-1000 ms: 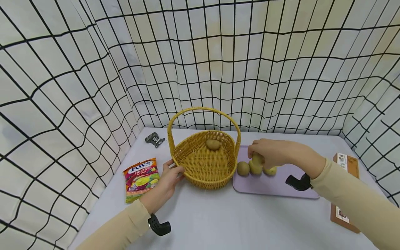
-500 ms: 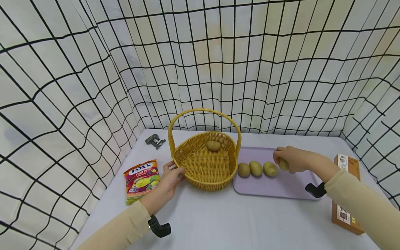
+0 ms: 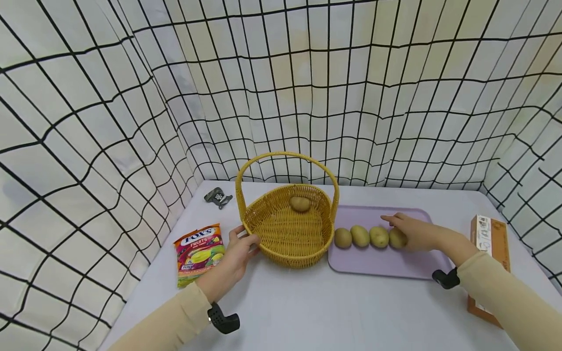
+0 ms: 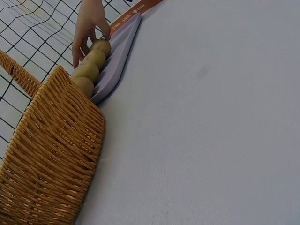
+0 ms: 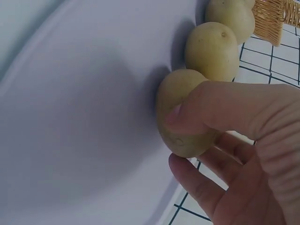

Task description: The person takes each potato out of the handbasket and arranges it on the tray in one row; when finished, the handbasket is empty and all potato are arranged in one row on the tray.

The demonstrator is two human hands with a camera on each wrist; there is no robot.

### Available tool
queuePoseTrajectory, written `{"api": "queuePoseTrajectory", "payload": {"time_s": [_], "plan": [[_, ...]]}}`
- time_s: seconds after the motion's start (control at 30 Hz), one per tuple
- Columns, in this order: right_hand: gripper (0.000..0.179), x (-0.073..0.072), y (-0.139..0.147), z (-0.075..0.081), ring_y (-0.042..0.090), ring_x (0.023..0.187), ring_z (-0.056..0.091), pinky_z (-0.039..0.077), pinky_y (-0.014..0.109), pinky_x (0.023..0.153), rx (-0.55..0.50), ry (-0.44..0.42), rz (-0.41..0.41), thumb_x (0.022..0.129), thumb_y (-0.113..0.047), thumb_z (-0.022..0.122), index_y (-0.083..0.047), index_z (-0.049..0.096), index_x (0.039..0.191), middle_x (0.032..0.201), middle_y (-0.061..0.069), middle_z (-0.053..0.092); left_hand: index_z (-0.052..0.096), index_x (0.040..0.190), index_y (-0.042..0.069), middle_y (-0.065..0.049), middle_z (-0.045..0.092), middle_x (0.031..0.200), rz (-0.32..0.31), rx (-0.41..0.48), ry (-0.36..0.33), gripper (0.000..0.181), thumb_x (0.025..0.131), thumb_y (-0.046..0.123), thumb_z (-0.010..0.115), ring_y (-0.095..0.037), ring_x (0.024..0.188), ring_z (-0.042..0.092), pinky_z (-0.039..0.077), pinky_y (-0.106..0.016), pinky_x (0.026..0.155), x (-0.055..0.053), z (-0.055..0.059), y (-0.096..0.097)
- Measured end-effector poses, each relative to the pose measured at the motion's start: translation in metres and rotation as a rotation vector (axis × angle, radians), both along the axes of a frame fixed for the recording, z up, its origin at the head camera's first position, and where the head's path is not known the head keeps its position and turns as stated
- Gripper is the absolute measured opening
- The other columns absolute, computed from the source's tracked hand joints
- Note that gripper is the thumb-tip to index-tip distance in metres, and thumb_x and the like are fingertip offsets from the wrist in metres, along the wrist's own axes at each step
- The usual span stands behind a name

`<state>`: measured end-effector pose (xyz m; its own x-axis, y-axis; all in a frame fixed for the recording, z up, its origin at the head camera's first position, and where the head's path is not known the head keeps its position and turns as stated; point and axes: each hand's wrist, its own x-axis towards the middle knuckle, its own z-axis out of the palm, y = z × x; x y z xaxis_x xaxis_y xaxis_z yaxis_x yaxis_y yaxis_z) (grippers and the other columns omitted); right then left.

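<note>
At the left of the woven basket, my left hand grips the rim, its fingertips partly hidden behind the weave. One brownish potato lies inside, near the back wall. On the lilac tray several potatoes form a row, including a yellowish potato. My right hand is at the rightmost potato; the right wrist view has the thumb against its side and a fingertip at its lower edge. The index finger points out to the left in the head view.
A colourful candy bag lies left of my left hand, with a small black-and-grey packet behind it. To the right is an orange-brown box, partly covered by my right sleeve. Black netting surrounds the table at the back and sides.
My right hand has carried a potato from the row's middle to its right end, where it now sits beside the others. My left hand has stayed at the basket rim.
</note>
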<state>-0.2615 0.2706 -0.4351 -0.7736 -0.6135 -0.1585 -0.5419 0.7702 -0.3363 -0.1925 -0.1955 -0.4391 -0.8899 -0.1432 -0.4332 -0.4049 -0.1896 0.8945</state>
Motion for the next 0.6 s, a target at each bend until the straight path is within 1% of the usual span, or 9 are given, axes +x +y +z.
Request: {"api": "queuePoseTrajectory", "payload": {"time_s": [0.07, 0.17, 0.23, 0.33, 0.37, 0.43, 0.53, 0.6], "plan": [[0.085, 0.001, 0.0, 0.001, 0.03, 0.106, 0.061, 0.055, 0.046, 0.087, -0.003, -0.029, -0.011, 0.076, 0.006, 0.073, 0.003, 0.04, 0.153, 0.139, 0.026, 0.05, 0.006, 0.162, 0.013, -0.024, 0.026, 0.162, 0.008, 0.003, -0.006, 0.086, 0.092, 0.001, 0.055, -0.035, 0.142, 0.041, 0.035, -0.048, 0.123, 0.0, 0.0, 0.0], [0.088, 0.003, 0.001, 0.003, 0.035, 0.111, 0.061, 0.054, 0.045, 0.087, 0.003, -0.063, -0.023, 0.074, 0.004, 0.074, 0.002, 0.039, 0.155, 0.146, 0.031, 0.044, 0.006, 0.162, 0.013, -0.024, 0.026, 0.162, 0.01, 0.006, -0.006, 0.086, 0.092, 0.001, 0.055, -0.035, 0.141, 0.042, 0.036, -0.049, 0.123, 0.0, 0.0, -0.001], [0.088, 0.003, 0.001, 0.006, 0.037, 0.114, 0.06, 0.054, 0.046, 0.088, 0.013, -0.067, -0.025, 0.075, 0.0, 0.073, 0.0, 0.038, 0.156, 0.148, 0.031, 0.043, 0.006, 0.162, 0.013, -0.024, 0.026, 0.161, 0.008, 0.009, -0.004, 0.086, 0.092, 0.001, 0.055, -0.035, 0.141, 0.042, 0.035, -0.048, 0.123, 0.0, -0.001, -0.001], [0.087, 0.002, 0.001, 0.013, 0.034, 0.112, 0.059, 0.052, 0.047, 0.088, 0.012, -0.063, -0.025, 0.077, -0.008, 0.071, -0.004, 0.038, 0.157, 0.15, 0.032, 0.043, 0.005, 0.163, 0.012, -0.025, 0.026, 0.162, 0.001, 0.01, 0.001, 0.086, 0.092, 0.001, 0.054, -0.035, 0.141, 0.042, 0.035, -0.049, 0.124, 0.0, -0.001, -0.001], [0.084, 0.002, 0.001, 0.016, 0.033, 0.11, 0.059, 0.052, 0.047, 0.087, 0.007, -0.058, -0.025, 0.079, -0.01, 0.07, -0.005, 0.039, 0.157, 0.15, 0.033, 0.044, 0.005, 0.163, 0.012, -0.025, 0.025, 0.162, 0.0, 0.01, 0.002, 0.087, 0.092, 0.001, 0.054, -0.035, 0.141, 0.042, 0.034, -0.049, 0.124, 0.0, -0.001, -0.001], [0.077, 0.003, -0.001, 0.024, 0.035, 0.112, 0.06, 0.053, 0.052, 0.089, -0.011, -0.045, -0.027, 0.084, -0.015, 0.067, -0.006, 0.042, 0.156, 0.149, 0.033, 0.046, 0.004, 0.163, 0.012, -0.024, 0.025, 0.162, -0.002, 0.011, 0.002, 0.087, 0.092, 0.001, 0.054, -0.035, 0.141, 0.041, 0.033, -0.049, 0.124, 0.001, -0.001, 0.0], [0.065, 0.008, -0.005, 0.038, 0.04, 0.123, 0.058, 0.052, 0.061, 0.096, -0.022, -0.024, -0.037, 0.092, -0.02, 0.061, -0.011, 0.046, 0.154, 0.149, 0.028, 0.05, 0.004, 0.163, 0.012, -0.025, 0.025, 0.162, -0.003, 0.017, 0.007, 0.087, 0.092, 0.001, 0.054, -0.035, 0.141, 0.041, 0.032, -0.049, 0.125, 0.001, 0.0, 0.0], [0.058, 0.011, -0.009, 0.048, 0.043, 0.128, 0.057, 0.05, 0.064, 0.099, -0.018, -0.009, -0.033, 0.096, -0.02, 0.059, -0.013, 0.05, 0.153, 0.147, 0.022, 0.053, 0.003, 0.163, 0.012, -0.025, 0.025, 0.161, -0.005, 0.019, 0.01, 0.087, 0.092, 0.001, 0.054, -0.035, 0.141, 0.041, 0.032, -0.049, 0.125, 0.001, 0.0, 0.001]]}}
